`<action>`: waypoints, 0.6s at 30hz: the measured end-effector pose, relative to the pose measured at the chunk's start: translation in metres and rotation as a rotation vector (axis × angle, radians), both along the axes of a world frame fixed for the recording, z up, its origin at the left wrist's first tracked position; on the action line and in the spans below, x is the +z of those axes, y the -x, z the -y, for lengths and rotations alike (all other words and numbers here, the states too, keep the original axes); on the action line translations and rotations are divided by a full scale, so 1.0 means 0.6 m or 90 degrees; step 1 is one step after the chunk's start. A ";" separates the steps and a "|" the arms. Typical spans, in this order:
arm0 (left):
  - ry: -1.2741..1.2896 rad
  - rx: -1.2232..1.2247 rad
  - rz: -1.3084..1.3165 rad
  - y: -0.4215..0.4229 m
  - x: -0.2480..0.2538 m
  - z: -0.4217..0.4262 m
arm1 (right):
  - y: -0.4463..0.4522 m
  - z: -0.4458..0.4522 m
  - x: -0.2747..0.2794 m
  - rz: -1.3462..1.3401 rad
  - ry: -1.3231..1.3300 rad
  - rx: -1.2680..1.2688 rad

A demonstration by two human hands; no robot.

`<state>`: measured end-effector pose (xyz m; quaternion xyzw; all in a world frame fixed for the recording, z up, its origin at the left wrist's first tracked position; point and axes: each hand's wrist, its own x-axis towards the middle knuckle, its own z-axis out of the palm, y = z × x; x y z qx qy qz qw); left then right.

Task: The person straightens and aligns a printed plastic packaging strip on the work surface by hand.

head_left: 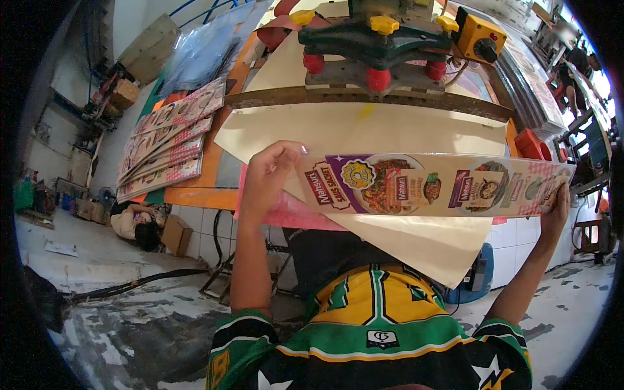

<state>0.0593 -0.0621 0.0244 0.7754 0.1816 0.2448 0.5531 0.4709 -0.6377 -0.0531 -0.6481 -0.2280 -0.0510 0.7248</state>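
A long printed plastic strip (422, 185), with food pictures and the word "Matsuri", stretches level between my two hands. My left hand (276, 166) pinches its upper left corner, fingers closed. At the other end, my right hand (554, 207) is closed around the lower right edge. Behind and below the strip lies a large cream sheet (422, 240), one corner hanging over the table's front edge towards my lap. A pink sheet (292, 211) shows under it on the left.
A dark green press frame (370, 49) with yellow knobs stands beyond a metal bar (260, 99). Similar printed strips (169, 143) are piled at left, near clear plastic sheets (201, 52). A yellow control box (481, 39) is at upper right. A person (136, 221) is on the floor at left.
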 end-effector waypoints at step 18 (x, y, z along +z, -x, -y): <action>-0.009 0.336 0.324 0.063 0.018 0.003 | 0.173 -0.012 0.066 0.143 0.156 0.278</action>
